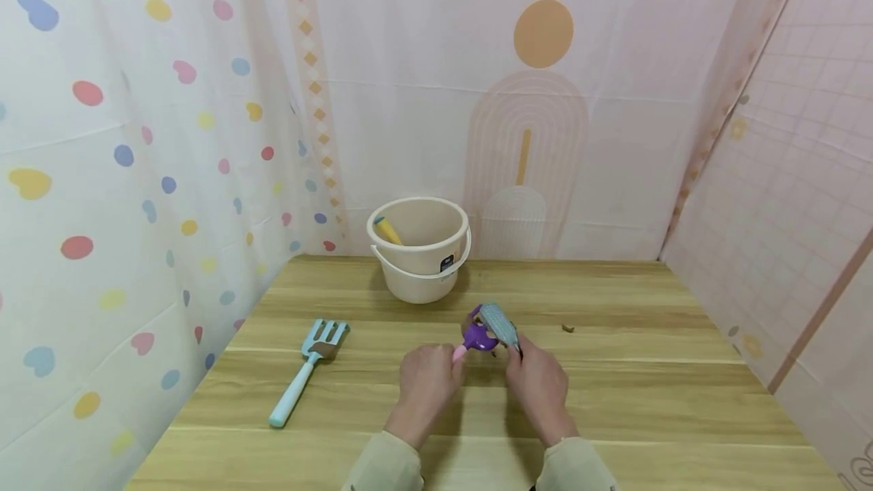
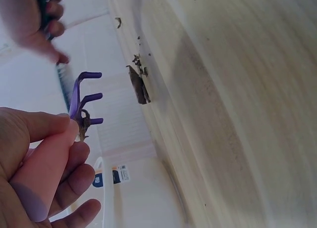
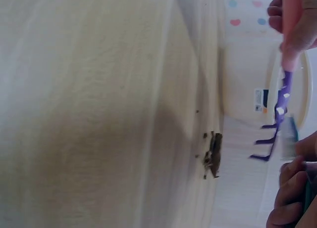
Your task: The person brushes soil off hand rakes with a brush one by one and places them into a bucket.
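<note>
My left hand (image 1: 428,379) grips the pink handle of a small purple hand rake (image 1: 480,338). In the left wrist view, brown dried scraps cling to the tines of the rake (image 2: 75,100). My right hand (image 1: 540,383) holds a brush (image 1: 499,323) with pale blue bristles and a dark green handle. The bristles are at the rake's head, blurred in the right wrist view; whether they touch it I cannot tell. Below the tools, a pile of brown dried-leaf bits (image 3: 214,155) lies on the wooden table.
A light blue garden fork (image 1: 308,370) with brown dirt on its tines lies at the left of the table. A beige bucket (image 1: 419,271) stands at the back, with a yellow handle (image 1: 389,231) showing inside. One brown scrap (image 1: 567,329) lies to the right. Patterned curtains surround the table.
</note>
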A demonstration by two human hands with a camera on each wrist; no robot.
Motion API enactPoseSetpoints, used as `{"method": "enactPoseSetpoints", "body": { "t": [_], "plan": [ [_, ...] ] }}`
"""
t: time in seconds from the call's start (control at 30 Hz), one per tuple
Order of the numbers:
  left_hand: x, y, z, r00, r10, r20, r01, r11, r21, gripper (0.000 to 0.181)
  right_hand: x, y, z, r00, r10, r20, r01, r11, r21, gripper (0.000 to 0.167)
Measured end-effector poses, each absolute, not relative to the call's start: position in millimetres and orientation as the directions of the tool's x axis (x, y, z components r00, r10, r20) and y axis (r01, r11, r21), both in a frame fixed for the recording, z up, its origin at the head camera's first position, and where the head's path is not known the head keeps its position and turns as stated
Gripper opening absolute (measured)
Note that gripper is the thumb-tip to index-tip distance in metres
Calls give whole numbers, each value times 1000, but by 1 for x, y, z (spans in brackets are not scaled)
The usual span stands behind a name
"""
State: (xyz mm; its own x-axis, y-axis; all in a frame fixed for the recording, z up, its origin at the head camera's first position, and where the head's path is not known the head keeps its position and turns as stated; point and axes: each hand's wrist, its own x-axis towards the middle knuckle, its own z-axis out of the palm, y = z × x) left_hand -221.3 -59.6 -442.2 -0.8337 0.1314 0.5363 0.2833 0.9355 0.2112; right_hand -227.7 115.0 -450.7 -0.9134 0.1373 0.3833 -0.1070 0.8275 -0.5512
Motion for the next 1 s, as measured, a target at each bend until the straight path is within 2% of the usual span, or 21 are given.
{"method": "enactPoseSetpoints", "body": {
  "t": [0.2, 0.53, 0.7, 0.8, 1.0],
  "plan": [
    [-220, -63, -441, -840, 115, 530, 270, 936, 225, 40, -227, 121, -456, -923, 182, 339, -41, 829, -558, 23],
    [-220, -65, -440, -853, 104, 511, 254, 939, 233, 36, -230, 132, -452, -919, 211, 334, -23, 815, -579, 18],
    [-222, -64, -440, -852, 119, 510, 269, 935, 231, 36, -229, 122, -445, -917, 151, 370, -94, 818, -567, 32],
    [-224, -63, -440, -853, 121, 507, 274, 931, 239, 36, -227, 114, -446, -914, 88, 397, -158, 824, -545, 34],
    [-223, -65, -440, -865, 105, 491, 264, 927, 267, 38, -225, 113, -456, -921, 118, 370, -113, 830, -546, 31]
  ]
}}
